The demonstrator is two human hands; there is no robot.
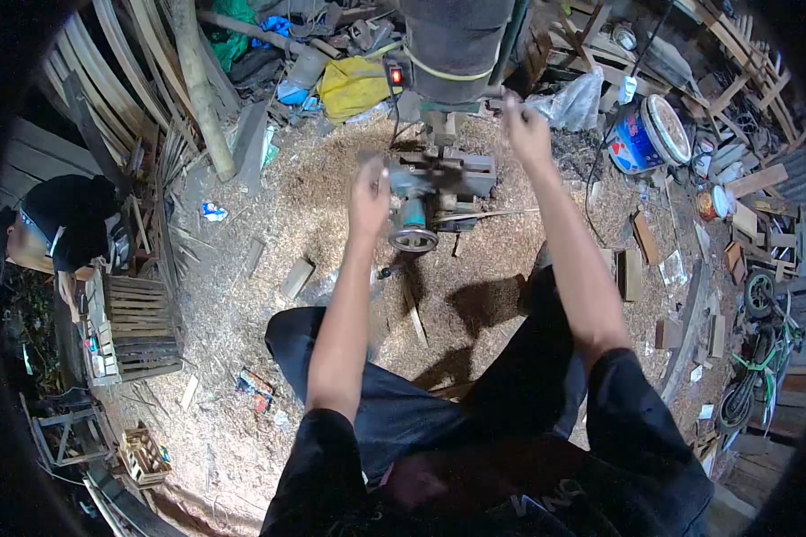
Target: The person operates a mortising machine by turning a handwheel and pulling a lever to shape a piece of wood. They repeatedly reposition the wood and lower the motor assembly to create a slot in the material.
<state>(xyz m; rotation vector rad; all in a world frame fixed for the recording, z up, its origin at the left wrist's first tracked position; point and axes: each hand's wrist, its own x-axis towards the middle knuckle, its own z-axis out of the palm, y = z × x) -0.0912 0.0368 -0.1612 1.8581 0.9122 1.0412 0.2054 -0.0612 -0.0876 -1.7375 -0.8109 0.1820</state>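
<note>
Before me stands a bench machine point(466, 173) with a round handwheel point(413, 238) at its lower front. My left hand point(368, 199) is at the machine's left side, its fingers curled and blurred at the tips; whether it grips anything cannot be made out. To the right of the machine, my right hand point(527, 134) is raised with its fingers curled near a thin part beside the dark drum point(448, 45). What it holds, if anything, is too small to name. A thin wooden strip point(488, 214) juts rightward from the machine.
Wood shavings point(313, 179) cover the floor, with a wood block point(297, 277) left of the machine. A blue bucket point(636, 139) and a green bicycle point(761, 362) are on the right. Another person point(67, 219) bends over slatted wood point(139, 322) at far left.
</note>
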